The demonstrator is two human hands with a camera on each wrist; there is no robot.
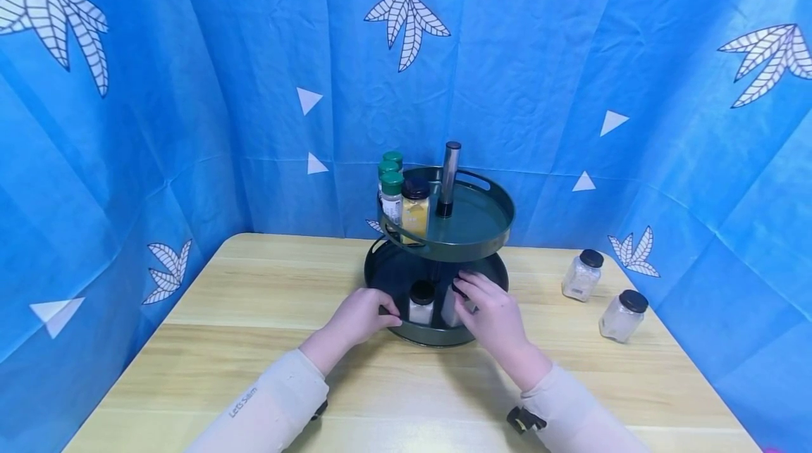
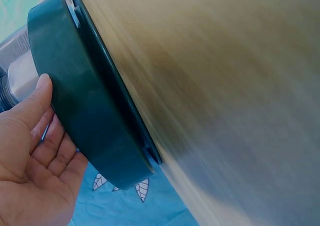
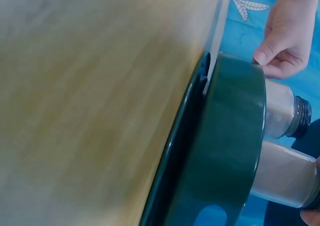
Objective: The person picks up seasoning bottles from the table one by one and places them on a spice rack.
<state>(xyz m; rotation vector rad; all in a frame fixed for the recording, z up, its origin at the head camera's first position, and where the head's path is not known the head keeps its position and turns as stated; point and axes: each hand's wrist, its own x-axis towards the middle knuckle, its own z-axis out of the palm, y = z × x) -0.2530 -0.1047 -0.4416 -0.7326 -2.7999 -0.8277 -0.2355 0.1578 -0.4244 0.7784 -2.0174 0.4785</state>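
Observation:
A dark green two-tier turntable rack point(image 1: 438, 335) stands on the table. My left hand point(image 1: 360, 313) pinches the lower tray's rim at its front left; in the left wrist view the thumb point(image 2: 45, 81) lies at the rim's edge with the fingers behind. Inside the lower tray, my right hand point(image 1: 497, 315) holds a clear jar point(image 3: 284, 175) with pale contents by its black lid. Only the fingertips of that hand show in the right wrist view. A similar black-lidded jar point(image 1: 421, 312) stands beside it in the same tray, between the hands.
The upper tray point(image 1: 472, 250) overhangs the lower one and carries several green-capped bottles point(image 1: 391, 205) and a yellow-labelled jar point(image 1: 415, 219). A metal post point(image 1: 449, 175) rises through it. Two black-lidded jars, one farther back point(image 1: 581, 277) and one nearer point(image 1: 622, 318), stand at the table's right.

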